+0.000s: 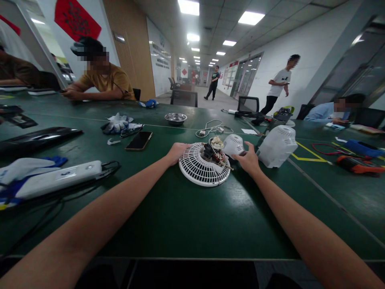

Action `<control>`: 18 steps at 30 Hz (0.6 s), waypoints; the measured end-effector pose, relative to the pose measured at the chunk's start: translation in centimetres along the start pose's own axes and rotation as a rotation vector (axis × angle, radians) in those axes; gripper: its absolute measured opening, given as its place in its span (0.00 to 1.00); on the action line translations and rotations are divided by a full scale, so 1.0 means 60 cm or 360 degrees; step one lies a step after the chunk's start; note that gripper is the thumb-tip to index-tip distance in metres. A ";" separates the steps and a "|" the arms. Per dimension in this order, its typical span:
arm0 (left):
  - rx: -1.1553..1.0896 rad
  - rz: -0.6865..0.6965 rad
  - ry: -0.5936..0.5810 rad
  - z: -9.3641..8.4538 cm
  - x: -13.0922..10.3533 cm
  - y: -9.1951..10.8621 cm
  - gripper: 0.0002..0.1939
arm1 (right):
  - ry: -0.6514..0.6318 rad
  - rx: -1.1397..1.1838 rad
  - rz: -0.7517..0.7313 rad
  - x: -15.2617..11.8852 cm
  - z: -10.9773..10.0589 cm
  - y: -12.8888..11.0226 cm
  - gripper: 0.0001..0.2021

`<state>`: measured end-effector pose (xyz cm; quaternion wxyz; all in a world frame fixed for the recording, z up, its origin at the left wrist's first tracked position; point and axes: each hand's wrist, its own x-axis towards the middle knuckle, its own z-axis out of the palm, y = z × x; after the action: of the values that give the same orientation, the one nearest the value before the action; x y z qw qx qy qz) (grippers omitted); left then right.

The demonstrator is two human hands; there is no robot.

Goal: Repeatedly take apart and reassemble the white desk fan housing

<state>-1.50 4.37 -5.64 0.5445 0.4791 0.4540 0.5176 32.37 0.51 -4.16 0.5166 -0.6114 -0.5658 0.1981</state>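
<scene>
Big green counter (pixel 180 216) fills most of the view, and its near edge runs along the bottom. Both forearms come in from the lower corners, elbows cut off by the frame.

Hard-to-see stuff first: the left hand (pixel 177 152) sits at the far-left rim of the round white fan grille (pixel 200 168), and its fingertips drop behind the rim, so I can't tell how much of it they actually wrap. The motor (pixel 214 152) in the middle of the grille is a tangle of wires and dark parts, too small to sort out. The long dark panel (pixel 39 138) off to the left is mostly just glare.

Around it: a white ribbed housing (pixel 277 146) stands just right of the right hand, nearly touching. A long white device (pixel 57 180) with black cables lies at the left, partly over blue and white cloth. Further back are a black phone (pixel 138 140), a heap of gloves (pixel 118 123), a white cable coil (pixel 214 129) and a small metal bowl (pixel 175 117). Other people sit along the far and right edges of the counter, and two stand in the corridor.

Grip: the right hand (pixel 248 159) is loosely curled, fingers lying on the small white rear cover (pixel 234 145) that butts against the grille. The left hand's grip is a light hold on the rim, fingers partly spread. The grille lies flat in the centre of the counter between both hands.
</scene>
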 end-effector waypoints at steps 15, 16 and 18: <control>0.0307 0.0268 0.0044 0.001 -0.012 0.015 0.12 | -0.0422 0.0653 -0.0282 -0.091 0.031 -0.098 0.40; 0.0396 0.0405 0.0025 0.002 -0.019 0.024 0.14 | -0.0455 0.0600 -0.0340 -0.094 0.029 -0.101 0.41; 0.0545 0.0712 -0.0138 0.008 -0.035 0.042 0.16 | -0.0493 0.0457 -0.0460 -0.098 0.025 -0.105 0.43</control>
<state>-1.45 2.24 -3.08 0.3468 0.6742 0.3941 0.5196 26.44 -5.24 -1.37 0.5282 -0.4071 -0.6857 0.2918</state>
